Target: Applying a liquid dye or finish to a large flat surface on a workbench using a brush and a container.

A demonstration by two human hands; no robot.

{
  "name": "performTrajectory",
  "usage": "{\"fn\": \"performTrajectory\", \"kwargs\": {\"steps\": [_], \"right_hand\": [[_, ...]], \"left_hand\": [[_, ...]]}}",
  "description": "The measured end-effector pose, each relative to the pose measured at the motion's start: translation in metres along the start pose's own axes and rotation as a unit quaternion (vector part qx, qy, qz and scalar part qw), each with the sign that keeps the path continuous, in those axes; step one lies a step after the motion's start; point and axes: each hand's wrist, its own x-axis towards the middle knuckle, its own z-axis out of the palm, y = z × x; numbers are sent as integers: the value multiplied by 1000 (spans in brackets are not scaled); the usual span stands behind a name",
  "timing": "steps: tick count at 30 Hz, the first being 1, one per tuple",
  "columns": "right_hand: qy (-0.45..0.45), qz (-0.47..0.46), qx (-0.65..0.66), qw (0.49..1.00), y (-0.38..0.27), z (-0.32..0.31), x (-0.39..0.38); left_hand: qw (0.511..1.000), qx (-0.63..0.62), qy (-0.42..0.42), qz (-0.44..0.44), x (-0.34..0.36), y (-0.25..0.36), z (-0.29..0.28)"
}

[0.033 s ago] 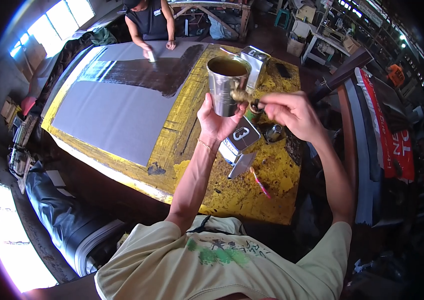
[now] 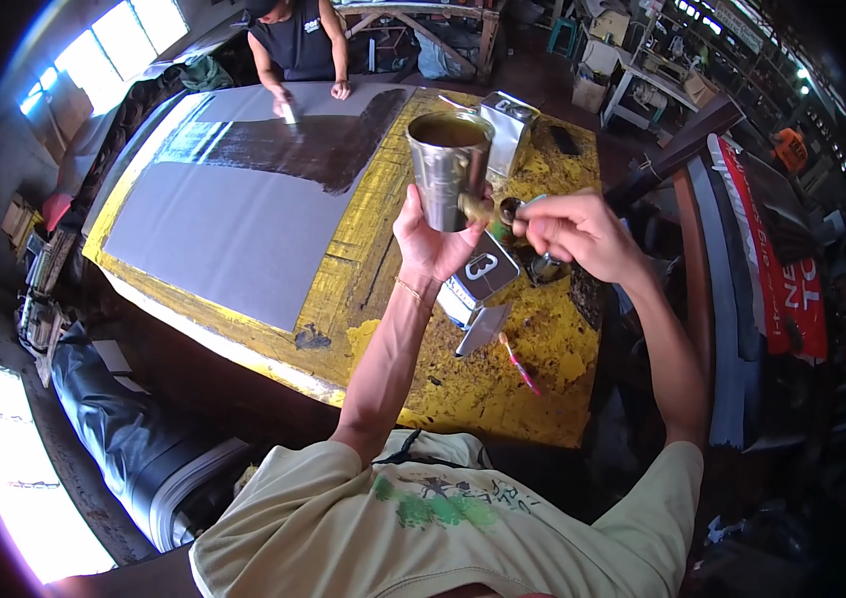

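My left hand (image 2: 433, 242) is wrapped round a shiny metal cup (image 2: 446, 169) and holds it up over the table. Inside the cup shows a brownish interior. A brass-coloured fitting (image 2: 475, 207) juts from the cup's lower right side. Close to that fitting is my right hand (image 2: 577, 227), its fingers curled together in a pinch; what they hold, if anything, is too small to make out. Beneath the hands, partly hidden, are a cut-open can (image 2: 481, 269) with a dark printed face and a small metal object (image 2: 546, 267).
The yellow, stained table (image 2: 483, 399) bears a large grey sheet (image 2: 234, 239) with a dark wet-looking band (image 2: 343, 149). At the far side a co-worker (image 2: 298, 45) holds a small pale tool (image 2: 288, 113) on it. A white can (image 2: 513, 130), phone (image 2: 565, 141) and pink-handled brush (image 2: 520, 367) lie rightward.
The cup has shifted slightly left and down in my left hand, and the brass fitting has turned. My right hand has moved a little. The co-worker's tool has slid left.
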Motion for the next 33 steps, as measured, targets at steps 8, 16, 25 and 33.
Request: {"fn": "performTrajectory", "kwargs": {"steps": [8, 16, 25, 33], "right_hand": [[131, -31, 103, 986, -31, -43, -26], [239, -159, -47, 957, -15, -11, -30], [228, -274, -159, 921, 16, -29, -19], [253, -414, -279, 829, 12, -10, -4]], "left_hand": [[995, -87, -41, -41, -4, -2, -5], [993, -50, -55, -87, -11, -3, -1], [959, -226, -93, -143, -17, -9, 0], [977, -170, -20, -129, -21, -13, -10]]}}
